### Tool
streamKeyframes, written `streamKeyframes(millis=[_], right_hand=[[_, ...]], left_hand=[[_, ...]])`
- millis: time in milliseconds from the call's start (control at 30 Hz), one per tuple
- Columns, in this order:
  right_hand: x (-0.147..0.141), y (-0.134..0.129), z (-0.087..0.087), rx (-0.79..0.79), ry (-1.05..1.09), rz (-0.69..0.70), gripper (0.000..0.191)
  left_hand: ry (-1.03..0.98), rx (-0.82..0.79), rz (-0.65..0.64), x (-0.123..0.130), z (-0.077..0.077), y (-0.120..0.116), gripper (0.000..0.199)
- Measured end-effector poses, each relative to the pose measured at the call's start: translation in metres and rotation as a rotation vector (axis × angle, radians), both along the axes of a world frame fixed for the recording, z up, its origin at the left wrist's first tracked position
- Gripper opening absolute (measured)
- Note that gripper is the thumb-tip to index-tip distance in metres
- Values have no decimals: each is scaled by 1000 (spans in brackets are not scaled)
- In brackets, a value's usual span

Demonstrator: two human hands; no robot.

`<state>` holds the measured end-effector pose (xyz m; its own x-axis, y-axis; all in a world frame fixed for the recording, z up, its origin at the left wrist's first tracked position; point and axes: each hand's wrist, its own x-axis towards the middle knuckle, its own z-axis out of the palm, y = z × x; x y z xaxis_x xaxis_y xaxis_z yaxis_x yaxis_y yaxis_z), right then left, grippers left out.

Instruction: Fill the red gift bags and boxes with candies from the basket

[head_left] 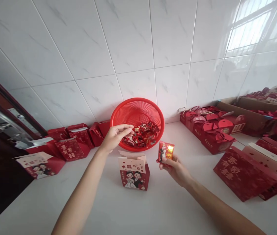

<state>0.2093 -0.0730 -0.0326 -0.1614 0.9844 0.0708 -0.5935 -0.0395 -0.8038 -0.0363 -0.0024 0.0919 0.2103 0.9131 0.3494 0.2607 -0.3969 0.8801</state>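
Left hand (116, 137) pinched at red plastic basket (138, 107), against desk (109, 205) back edge, held item unclear; right hand (175, 169) grips red candy packet (165, 152); open gift bag (134, 173) between hands, within reach.

Bright daylight from a white-barred window (248, 29) glares on glossy white wall tiles (128, 32); wide-angle distortion bends the frame's edges.

Wrapped candies (140, 135): labels too small to read (red blur only).
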Motion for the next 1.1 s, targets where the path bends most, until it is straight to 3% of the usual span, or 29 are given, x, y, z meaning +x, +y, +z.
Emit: streamKeyframes(millis=[233,400,500,633,867,1000,1100], right_hand=[[-18,-5,-21,-93,-27,94,34],[-23,-5,-30,-149,-103,77,41],[-26,-6,-35,-137,-193,84,41],[-28,-5,-38,-109,-238,89,41],[-29,-3,-42,-81,-251,99,40],[-30,-3,-43,-78,-257,100,39],[-31,-3,-44,-78,-257,88,41]], left_hand=[[51,-129,14,-24,-49,36,46],[251,-79,-47,-15,-73,60,29],[483,36,-89,1,-78,72,23],[769,135,-101,23,-80,88,30],[901,161,-95,44,-90,111,30],[922,168,-83,49,-97,116,23],[897,184,-51,50,-101,116,28]])
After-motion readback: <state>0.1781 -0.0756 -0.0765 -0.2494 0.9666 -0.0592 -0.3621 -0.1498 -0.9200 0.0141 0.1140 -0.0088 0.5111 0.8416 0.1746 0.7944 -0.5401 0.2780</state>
